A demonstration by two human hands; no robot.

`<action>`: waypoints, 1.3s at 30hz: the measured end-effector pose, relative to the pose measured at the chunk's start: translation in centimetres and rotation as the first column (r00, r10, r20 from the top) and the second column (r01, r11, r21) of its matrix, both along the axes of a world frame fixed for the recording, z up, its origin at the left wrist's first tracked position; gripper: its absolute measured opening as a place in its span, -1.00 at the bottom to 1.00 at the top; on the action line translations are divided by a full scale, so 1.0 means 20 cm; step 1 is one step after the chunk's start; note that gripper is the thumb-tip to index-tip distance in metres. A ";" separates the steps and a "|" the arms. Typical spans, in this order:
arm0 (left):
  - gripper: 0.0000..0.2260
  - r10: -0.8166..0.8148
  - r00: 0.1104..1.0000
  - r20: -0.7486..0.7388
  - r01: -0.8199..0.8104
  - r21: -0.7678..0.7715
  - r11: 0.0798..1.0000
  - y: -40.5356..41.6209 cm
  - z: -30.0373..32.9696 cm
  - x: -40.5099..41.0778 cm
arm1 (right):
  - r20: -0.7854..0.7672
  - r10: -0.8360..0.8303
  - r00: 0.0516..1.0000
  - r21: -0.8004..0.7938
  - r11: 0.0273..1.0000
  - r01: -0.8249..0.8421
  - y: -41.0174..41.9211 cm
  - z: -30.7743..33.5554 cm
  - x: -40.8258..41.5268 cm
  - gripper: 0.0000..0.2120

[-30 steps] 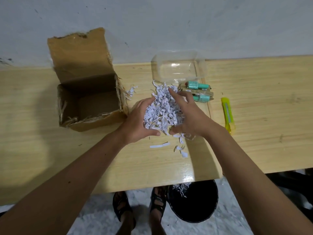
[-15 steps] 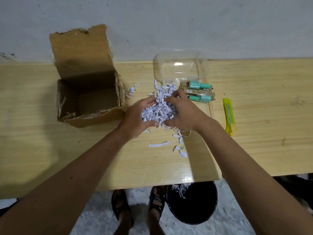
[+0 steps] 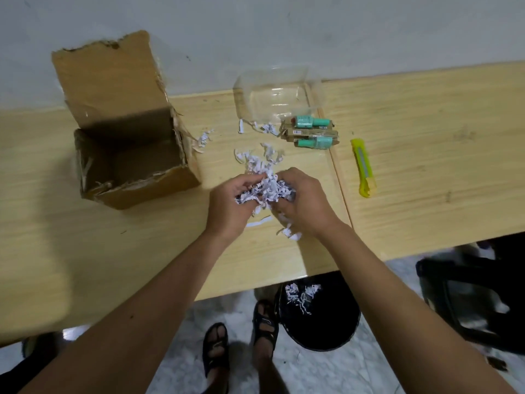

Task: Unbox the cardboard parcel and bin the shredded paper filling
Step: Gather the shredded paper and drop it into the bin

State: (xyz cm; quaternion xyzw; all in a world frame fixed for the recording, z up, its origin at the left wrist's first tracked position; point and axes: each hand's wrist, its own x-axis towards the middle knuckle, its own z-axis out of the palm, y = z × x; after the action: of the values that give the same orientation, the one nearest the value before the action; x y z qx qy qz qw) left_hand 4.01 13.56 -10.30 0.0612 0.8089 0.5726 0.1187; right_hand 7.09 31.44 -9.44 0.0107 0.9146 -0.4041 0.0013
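Note:
The cardboard parcel (image 3: 133,155) stands open on the wooden table (image 3: 85,251), left of centre, its torn flap upright and its inside looking empty. A clump of white shredded paper (image 3: 265,187) is squeezed between my left hand (image 3: 231,204) and my right hand (image 3: 302,204), just above the table top. More loose shreds (image 3: 257,160) trail beyond my fingers, and a few strips (image 3: 260,221) lie under my wrists. A black bin (image 3: 318,317) sits on the floor below the table edge with some shreds inside.
A clear plastic tub (image 3: 277,99) stands at the back by the wall. Teal bottles in brown packaging (image 3: 311,132) lie in front of it. A yellow utility knife (image 3: 363,167) lies to the right. My sandalled feet (image 3: 241,342) are beside the bin; a dark chair (image 3: 468,294) stands right.
Both hands closed around the paper pile and pulled it toward me, away from the plastic tub. Some shreds stayed behind on the table.

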 end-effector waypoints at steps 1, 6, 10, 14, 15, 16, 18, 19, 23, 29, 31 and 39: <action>-0.58 -0.012 1.000 0.016 0.012 0.043 0.999 0.01 0.01 0.02 | 0.005 -0.045 0.999 -0.012 0.999 0.045 0.00 0.01 0.05 -0.69; -0.53 -0.105 0.992 0.070 0.091 0.178 0.980 0.12 0.09 0.15 | 0.018 -0.286 0.958 -0.120 0.951 0.286 0.01 0.12 0.32 -0.68; -0.50 -0.252 0.961 0.110 0.224 0.220 0.949 0.30 0.15 0.33 | 0.055 -0.450 0.891 -0.140 0.880 0.453 0.12 0.18 0.62 -0.66; -0.52 -0.396 0.909 0.130 0.361 0.231 0.904 0.46 0.14 0.60 | 0.069 -0.576 0.815 -0.099 0.809 0.580 0.23 0.16 1.00 -0.70; -0.53 -0.427 0.894 0.136 0.389 0.237 0.890 0.50 0.12 0.68 | 0.072 -0.601 0.796 -0.084 0.792 0.605 0.25 0.15 1.09 -0.71; -0.53 -0.459 0.877 0.144 0.419 0.240 0.876 0.53 0.09 0.75 | 0.077 -0.623 0.778 -0.070 0.775 0.628 0.27 0.13 1.18 -0.71; -0.52 -0.527 0.834 0.162 0.485 0.237 0.842 0.59 0.02 0.88 | 0.101 -0.663 0.742 -0.059 0.741 0.669 0.30 0.07 1.35 -0.69; -0.51 -0.555 0.816 0.164 0.516 0.225 0.826 0.62 -0.02 0.93 | 0.110 -0.679 0.725 -0.054 0.725 0.687 0.31 0.03 1.42 -0.69; -0.51 -0.625 0.758 0.186 0.597 0.187 0.780 0.69 -0.20 1.11 | 0.155 -0.733 0.663 -0.029 0.667 0.744 0.34 -0.13 1.64 -0.67; -0.55 -0.640 0.717 0.276 0.634 0.121 0.764 0.68 -0.40 1.28 | 0.223 -0.749 0.624 -0.022 0.636 0.771 0.29 -0.35 1.79 -0.62; -0.56 -0.648 0.714 0.265 0.645 0.111 0.756 0.67 -0.43 1.29 | 0.237 -0.748 0.620 -0.024 0.633 0.774 0.29 -0.40 1.82 -0.59; -0.54 -0.678 0.688 0.259 0.689 0.060 0.723 0.66 -0.48 1.28 | 0.282 -0.731 0.621 -0.094 0.624 0.776 0.29 -0.44 1.88 -0.51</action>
State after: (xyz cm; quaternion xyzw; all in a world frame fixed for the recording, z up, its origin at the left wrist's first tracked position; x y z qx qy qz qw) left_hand 29.62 26.68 -19.81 0.2786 0.7166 0.4729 0.4304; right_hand 44.63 37.23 -18.31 0.4387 0.7714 -0.4560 -0.0684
